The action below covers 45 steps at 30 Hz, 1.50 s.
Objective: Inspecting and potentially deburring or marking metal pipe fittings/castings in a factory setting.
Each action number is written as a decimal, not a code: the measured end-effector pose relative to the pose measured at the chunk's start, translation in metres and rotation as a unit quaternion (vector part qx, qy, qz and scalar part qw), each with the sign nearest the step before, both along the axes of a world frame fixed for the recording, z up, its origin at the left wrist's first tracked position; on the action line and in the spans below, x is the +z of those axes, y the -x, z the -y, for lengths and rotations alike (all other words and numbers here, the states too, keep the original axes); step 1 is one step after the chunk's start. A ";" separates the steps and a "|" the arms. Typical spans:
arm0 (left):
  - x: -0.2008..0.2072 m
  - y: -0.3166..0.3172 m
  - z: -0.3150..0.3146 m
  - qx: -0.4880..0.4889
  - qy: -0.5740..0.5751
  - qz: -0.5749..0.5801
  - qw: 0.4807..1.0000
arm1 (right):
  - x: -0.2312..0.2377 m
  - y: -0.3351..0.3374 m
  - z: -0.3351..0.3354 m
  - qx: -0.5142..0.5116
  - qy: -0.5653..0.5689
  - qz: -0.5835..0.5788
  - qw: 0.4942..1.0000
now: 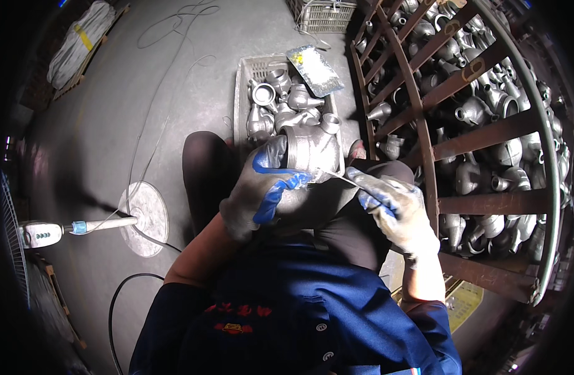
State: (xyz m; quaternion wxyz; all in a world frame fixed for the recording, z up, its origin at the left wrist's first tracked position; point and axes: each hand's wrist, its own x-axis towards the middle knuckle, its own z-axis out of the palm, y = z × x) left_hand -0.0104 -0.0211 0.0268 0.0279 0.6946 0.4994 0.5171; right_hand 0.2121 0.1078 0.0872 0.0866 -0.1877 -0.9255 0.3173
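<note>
My left hand (271, 178), in a grey and blue work glove, is closed on a large silver metal casting (315, 150) with a threaded round end and a threaded side neck. It holds the casting above my lap, in front of the crate. In my gloved right hand (390, 203) is a thin rod-like tool (340, 177). Its tip meets the lower right side of the casting. What the tool's handle looks like is hidden in my fingers. Just beyond the casting, a grey plastic crate (241, 94) holds several similar metal castings (263, 94).
A rusty metal cage (418, 119) full of castings stands close on my right. On the crate's far right corner lies a flat plastic-wrapped item (315, 70). At my left is a fan's round base (146, 219), with cables (151, 106) along the floor. Another crate (327, 17) stands farther back.
</note>
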 end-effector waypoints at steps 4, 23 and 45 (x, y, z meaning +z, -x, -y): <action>-0.006 -0.004 -0.004 -0.042 0.021 0.094 0.994 | -0.023 0.009 0.009 -0.173 0.280 -0.191 0.925; -0.034 -0.019 0.000 -0.025 0.179 0.266 0.947 | -0.066 0.052 0.026 -0.192 0.121 -0.246 0.942; -0.025 -0.019 0.003 -0.124 0.123 0.347 0.922 | -0.057 0.039 0.030 -0.226 0.349 -0.345 0.841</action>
